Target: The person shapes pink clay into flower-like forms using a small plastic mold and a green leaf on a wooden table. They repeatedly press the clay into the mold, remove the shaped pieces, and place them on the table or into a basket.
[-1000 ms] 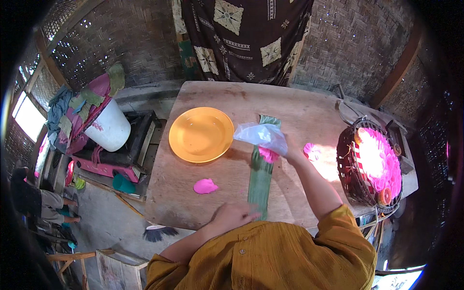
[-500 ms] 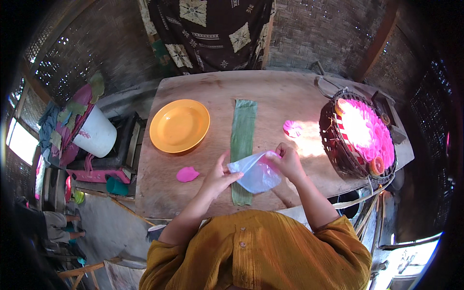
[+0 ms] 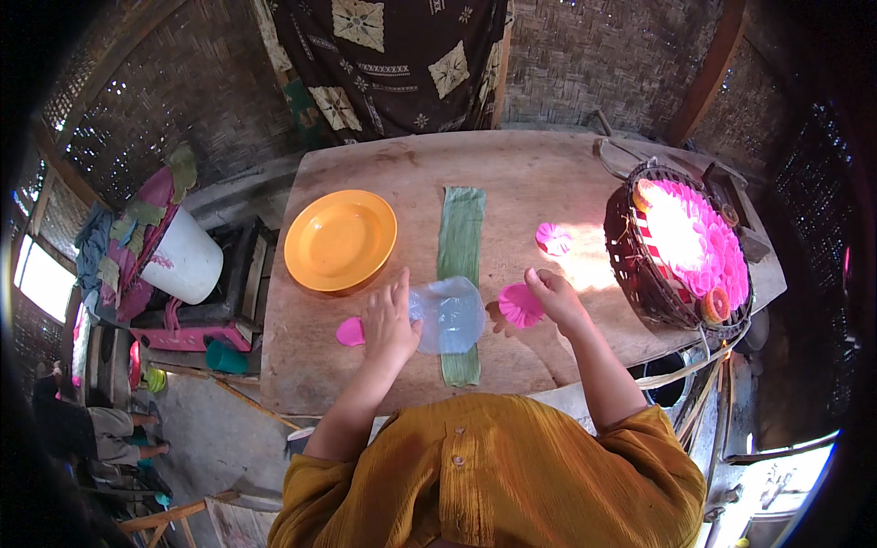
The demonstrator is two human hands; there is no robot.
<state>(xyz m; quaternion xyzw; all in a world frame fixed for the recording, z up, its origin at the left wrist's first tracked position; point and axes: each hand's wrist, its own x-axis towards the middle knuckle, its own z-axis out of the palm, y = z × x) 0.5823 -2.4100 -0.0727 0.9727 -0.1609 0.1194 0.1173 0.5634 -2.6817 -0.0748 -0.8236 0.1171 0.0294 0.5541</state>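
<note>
- Half a second ago both hands held the plastic sheet (image 3: 455,315); now the right hand (image 3: 559,301) has the pink fluted disc (image 3: 522,307) apart from it, so the disc seems freed.
- Right grip: thumb and fingers clamped on the disc, above the desk (image 3: 411,169), right of the leaf strip (image 3: 462,233).
- Left hand (image 3: 388,321): fingers extended, grip apart, beside the sheet, which overlaps the strip.
- The orange bowl (image 3: 338,239) shows a smooth inside; the basket (image 3: 626,274) holds many pink pieces (image 3: 728,260).
</note>
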